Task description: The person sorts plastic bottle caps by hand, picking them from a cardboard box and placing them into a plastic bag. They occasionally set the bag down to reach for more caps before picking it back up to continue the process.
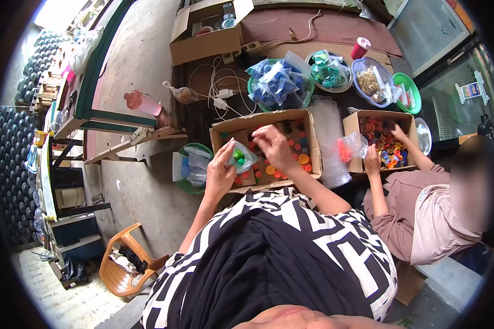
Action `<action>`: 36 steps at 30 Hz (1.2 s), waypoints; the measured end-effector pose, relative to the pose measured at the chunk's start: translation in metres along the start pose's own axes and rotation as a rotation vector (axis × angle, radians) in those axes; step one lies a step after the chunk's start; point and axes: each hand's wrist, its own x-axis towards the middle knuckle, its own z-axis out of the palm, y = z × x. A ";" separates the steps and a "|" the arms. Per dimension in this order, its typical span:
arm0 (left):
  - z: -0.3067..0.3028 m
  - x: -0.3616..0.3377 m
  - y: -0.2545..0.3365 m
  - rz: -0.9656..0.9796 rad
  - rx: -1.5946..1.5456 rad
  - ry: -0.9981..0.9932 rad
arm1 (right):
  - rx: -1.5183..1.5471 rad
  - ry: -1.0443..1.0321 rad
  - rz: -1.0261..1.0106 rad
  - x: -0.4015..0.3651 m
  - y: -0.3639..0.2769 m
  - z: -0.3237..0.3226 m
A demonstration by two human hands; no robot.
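Observation:
My left hand [219, 174] holds a small clear plastic bag [241, 158] with green caps inside, at the left side of a cardboard box [314, 153]. The box holds several loose bottle caps [301, 159], mostly red and orange. My right hand [273, 145] reaches into the box over the caps, fingers bent down among them; whether it pinches a cap is hidden. Both forearms come up from my black-and-white patterned top.
A person on the right, in a pink top, works both hands in a second box of mixed caps [388, 143], holding a bag of orange caps [348, 148]. Bowls of bagged blue caps [277, 82] and green caps [328, 68] stand behind. A green basin [193, 164] sits left; an orange chair [127, 266] below.

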 end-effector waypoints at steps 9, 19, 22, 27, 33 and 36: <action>-0.007 -0.004 0.011 -0.030 -0.079 0.130 | -0.757 -0.569 -0.032 -0.058 0.143 -0.003; -0.011 -0.015 0.005 -0.059 -0.095 0.164 | -0.657 -0.602 0.115 -0.062 0.162 -0.001; -0.011 -0.015 -0.003 -0.064 -0.091 0.140 | -0.497 -0.534 0.213 -0.049 0.150 -0.006; -0.008 -0.007 -0.005 -0.048 -0.103 0.081 | 0.052 -0.451 0.582 -0.039 0.124 -0.012; -0.003 0.006 -0.003 -0.023 -0.076 0.002 | 0.210 -0.333 0.558 -0.020 0.079 -0.023; 0.000 0.012 -0.001 0.004 -0.044 -0.045 | 0.374 -0.251 0.483 -0.008 0.040 -0.027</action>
